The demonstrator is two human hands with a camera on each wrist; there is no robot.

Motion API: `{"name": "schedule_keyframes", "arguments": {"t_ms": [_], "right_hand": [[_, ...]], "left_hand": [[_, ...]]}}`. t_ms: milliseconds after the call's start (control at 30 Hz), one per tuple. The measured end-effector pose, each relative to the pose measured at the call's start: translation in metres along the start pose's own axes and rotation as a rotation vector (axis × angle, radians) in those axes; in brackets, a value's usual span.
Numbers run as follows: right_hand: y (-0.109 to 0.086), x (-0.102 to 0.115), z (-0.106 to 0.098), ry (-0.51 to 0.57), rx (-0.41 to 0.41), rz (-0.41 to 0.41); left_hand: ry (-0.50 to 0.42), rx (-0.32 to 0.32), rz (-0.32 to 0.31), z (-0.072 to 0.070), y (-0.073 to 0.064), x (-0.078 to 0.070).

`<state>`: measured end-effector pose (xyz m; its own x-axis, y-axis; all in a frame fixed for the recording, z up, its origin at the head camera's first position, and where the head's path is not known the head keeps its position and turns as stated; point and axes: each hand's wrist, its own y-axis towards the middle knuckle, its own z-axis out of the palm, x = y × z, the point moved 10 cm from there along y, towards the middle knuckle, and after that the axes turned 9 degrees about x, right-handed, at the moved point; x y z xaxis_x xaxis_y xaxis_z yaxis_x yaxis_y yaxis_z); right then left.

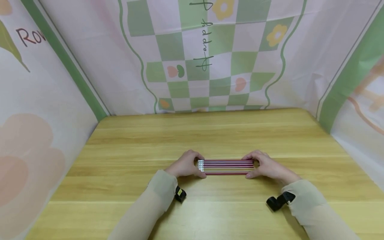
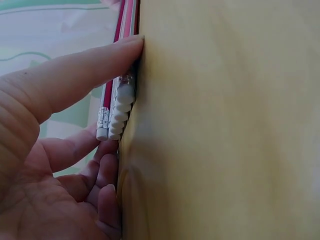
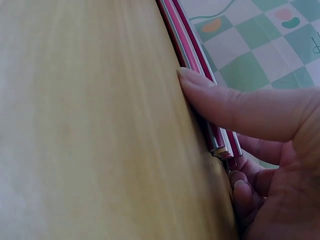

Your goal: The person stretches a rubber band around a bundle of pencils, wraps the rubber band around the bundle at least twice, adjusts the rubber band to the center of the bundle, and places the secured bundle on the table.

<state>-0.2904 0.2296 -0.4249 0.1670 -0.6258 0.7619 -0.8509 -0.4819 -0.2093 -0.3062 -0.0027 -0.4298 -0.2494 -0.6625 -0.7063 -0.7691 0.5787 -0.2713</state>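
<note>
Several red and white striped pencils (image 1: 225, 166) lie side by side on the wooden table, in a flat bundle running left to right. Their white erasers (image 2: 125, 94) and silver ferrules point left; in the left wrist view one pencil (image 2: 106, 112) sits on top of the row. My left hand (image 1: 186, 164) holds the eraser end, thumb on the near side and fingers on the far side. At the opposite end my right hand (image 1: 266, 165) grips the bundle the same way. Some of the left hand's fingers curl behind the eraser ends.
The wooden table (image 1: 210, 136) spreads around the hands. A printed cloth (image 1: 220, 66) with green checks hangs behind its far edge, and more cloth (image 1: 36, 133) stands at the sides. Each wrist wears a black camera mount (image 1: 180, 194).
</note>
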Motion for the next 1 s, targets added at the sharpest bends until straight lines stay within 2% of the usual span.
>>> {"name": "schedule_keyframes", "arguments": {"t_ms": [333, 767, 1000], "right_hand": [[-0.0002, 0.0001, 0.0003, -0.002, -0.002, 0.006], [0.0008, -0.0006, 0.0015, 0.005, 0.003, 0.008], [0.0020, -0.0006, 0.0021, -0.025, 0.009, 0.005]], "left_hand": [[-0.006, -0.001, -0.004, 0.0001, 0.0020, 0.0034], [-0.026, 0.048, -0.003, 0.0021, 0.0062, 0.0044], [-0.023, 0.052, -0.010, 0.0015, 0.0064, 0.0031]]}}
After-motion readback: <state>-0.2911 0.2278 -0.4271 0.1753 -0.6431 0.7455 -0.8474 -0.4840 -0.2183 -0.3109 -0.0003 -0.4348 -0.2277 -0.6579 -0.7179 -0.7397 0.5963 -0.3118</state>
